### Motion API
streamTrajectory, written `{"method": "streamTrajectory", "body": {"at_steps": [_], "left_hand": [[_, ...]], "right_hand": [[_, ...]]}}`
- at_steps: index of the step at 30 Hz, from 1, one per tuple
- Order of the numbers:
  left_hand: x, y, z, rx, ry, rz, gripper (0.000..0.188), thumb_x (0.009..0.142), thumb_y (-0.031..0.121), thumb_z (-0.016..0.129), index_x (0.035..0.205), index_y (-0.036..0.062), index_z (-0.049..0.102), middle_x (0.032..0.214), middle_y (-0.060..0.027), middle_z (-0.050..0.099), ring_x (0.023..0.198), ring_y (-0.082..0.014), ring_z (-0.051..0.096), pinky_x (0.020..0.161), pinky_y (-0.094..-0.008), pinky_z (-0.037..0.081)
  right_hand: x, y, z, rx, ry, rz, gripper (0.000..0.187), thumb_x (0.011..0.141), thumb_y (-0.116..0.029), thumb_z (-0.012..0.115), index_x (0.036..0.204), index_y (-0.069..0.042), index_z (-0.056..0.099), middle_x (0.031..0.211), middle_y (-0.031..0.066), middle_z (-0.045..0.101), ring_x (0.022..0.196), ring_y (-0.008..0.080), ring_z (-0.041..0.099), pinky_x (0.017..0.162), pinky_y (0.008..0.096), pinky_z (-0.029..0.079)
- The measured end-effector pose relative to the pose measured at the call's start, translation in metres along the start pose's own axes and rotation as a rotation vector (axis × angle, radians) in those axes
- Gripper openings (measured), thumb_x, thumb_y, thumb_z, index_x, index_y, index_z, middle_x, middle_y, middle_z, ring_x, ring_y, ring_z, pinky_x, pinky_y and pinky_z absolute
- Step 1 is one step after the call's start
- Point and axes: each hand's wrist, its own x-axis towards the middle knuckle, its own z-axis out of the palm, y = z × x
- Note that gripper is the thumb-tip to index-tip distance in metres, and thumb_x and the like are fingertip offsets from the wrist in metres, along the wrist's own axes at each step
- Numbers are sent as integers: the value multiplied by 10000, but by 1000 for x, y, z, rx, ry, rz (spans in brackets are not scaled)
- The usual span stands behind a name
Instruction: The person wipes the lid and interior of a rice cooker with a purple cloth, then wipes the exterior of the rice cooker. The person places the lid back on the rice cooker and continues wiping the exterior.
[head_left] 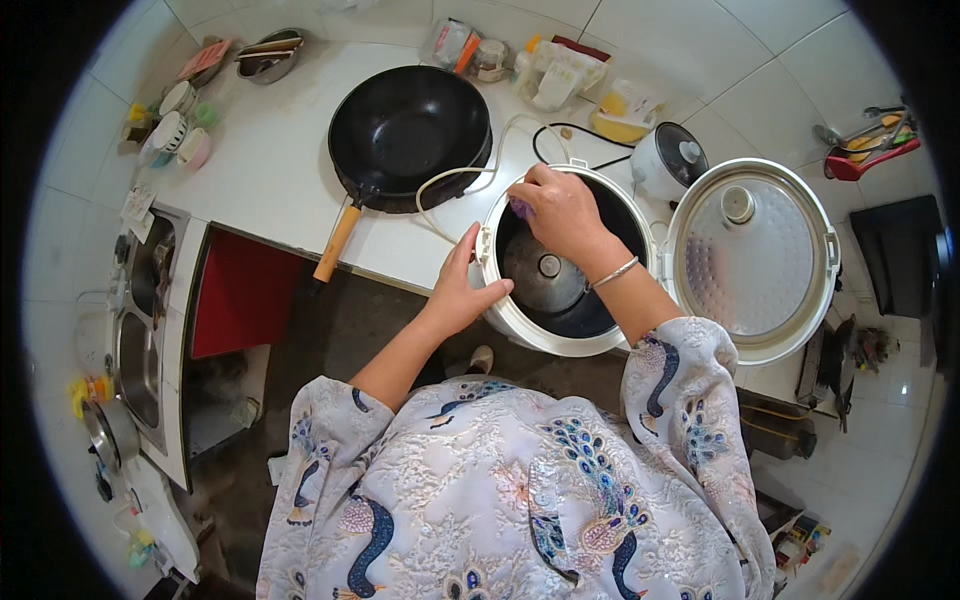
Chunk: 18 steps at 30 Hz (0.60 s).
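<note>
A large white rice cooker (570,346) stands at the counter's edge before me. Its hinged lid (752,262) is swung back to the right, showing a dimpled metal underside. Inside the dark cooker body is a round heating plate (540,270) with a knob-like centre. My right hand (562,208), a bracelet on its wrist, reaches over the opening and is closed on a small purple cloth (520,207) against the inner upper-left wall. My left hand (466,290) rests against the left side of the rim, fingers stretched and thumb spread apart. The cloth is mostly hidden by my fingers.
A black wok (408,130) with a wooden handle sits left of the cooker, a white cord (455,176) running beside it. Behind are bagged goods (560,75) and a small white pot (668,160). Far left is a metal sink (138,370). Utensils (873,143) hang at right.
</note>
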Motion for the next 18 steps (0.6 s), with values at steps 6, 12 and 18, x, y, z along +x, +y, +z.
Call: {"method": "streamTrajectory", "body": {"at_steps": [6,12,18], "left_hand": [[0,-1,0,-30,-10,-30,972,722,278,775,1496,29,242,1384,-243,430,1260,-344,462,1059,-408,373],[0,-3,2,-45,-5,-44,975,718,284,777,1496,34,245,1394,-247,420,1267,-350,457,1066,-409,367],[2,-3,2,-48,-7,-34,980,715,296,778,1492,25,248,1401,-255,415,1275,-351,452,1067,-408,364]], "right_hand": [[-6,-1,4,98,189,-19,148,741,-59,661,878,-110,681,799,74,617,740,272,638,650,384,510],[-3,-13,-11,-4,307,-24,194,759,-64,653,950,-88,672,869,62,631,794,265,618,674,378,487],[-10,-11,9,17,204,-124,249,757,-69,657,995,-132,699,917,21,624,887,216,597,728,348,456]]}}
